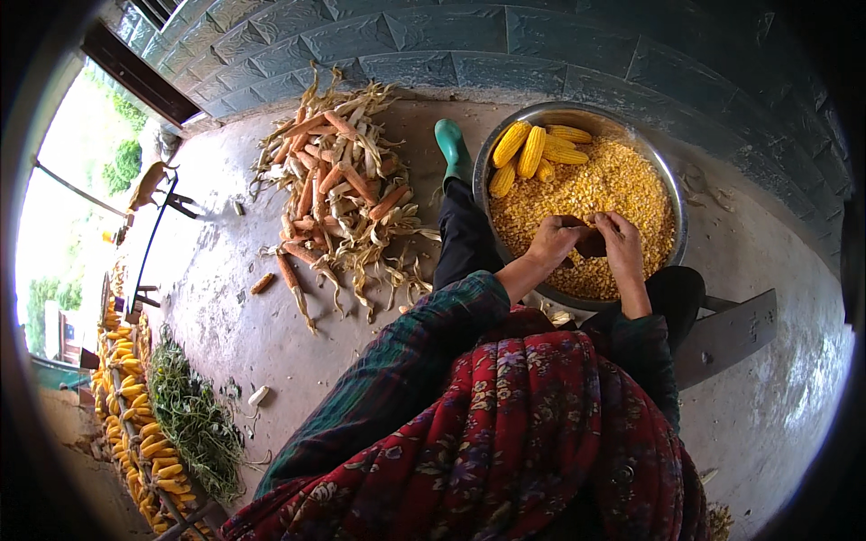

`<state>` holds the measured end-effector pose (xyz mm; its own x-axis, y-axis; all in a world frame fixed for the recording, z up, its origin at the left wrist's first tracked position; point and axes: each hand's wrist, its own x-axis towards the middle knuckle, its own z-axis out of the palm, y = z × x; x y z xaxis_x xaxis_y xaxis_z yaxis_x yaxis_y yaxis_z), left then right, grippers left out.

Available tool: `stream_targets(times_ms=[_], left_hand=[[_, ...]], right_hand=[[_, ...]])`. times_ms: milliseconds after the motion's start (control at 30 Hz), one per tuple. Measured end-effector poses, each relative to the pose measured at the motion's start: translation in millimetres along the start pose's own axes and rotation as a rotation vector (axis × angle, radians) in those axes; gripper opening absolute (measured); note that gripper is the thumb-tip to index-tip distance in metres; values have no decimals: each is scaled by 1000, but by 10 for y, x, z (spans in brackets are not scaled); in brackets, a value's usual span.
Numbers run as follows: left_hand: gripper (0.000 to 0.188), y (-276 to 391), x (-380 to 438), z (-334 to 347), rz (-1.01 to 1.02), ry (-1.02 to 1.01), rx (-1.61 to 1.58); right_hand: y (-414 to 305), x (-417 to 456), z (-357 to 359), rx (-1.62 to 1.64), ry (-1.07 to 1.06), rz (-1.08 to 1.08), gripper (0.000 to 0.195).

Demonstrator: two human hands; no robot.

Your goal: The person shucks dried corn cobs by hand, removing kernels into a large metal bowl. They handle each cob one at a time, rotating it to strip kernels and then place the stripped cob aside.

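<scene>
A wide metal basin [678,203] stands in front of me, with loose yellow corn kernels [595,196] spread across it. Several whole yellow corn cobs [532,152] lie on the kernels at the basin's far left. Over the near half of the basin, my left hand [555,238] and my right hand [622,243] are close together. Between them they pinch a small dark brown piece [592,245], and its exact kind is hard to make out. The fingers partly cover it.
Left of the basin, stripped cobs and dry husks [338,189] form a heap on the concrete floor. My green boot [453,149] stands between heap and basin. A bench [731,338] is at my right. Farther left are green plants [189,412] and hung corn [145,433]. A tiled wall [446,30] rises behind.
</scene>
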<state>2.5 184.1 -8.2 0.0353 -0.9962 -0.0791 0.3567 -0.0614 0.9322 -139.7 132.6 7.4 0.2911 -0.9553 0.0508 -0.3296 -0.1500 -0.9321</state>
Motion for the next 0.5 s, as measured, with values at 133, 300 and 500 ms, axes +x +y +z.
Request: stream_targets(times_ms=[133,300,500], left_hand=[[21,4,17,-45,-7,39,143],[23,207,102,105,-55,7,517],[24,250,313,359,-41,-267,970]], right_hand=[[-23,-13,35,68,10,-2,32],[304,154,-52,320,15,133,27],[867,238,4,120,22,197,12]])
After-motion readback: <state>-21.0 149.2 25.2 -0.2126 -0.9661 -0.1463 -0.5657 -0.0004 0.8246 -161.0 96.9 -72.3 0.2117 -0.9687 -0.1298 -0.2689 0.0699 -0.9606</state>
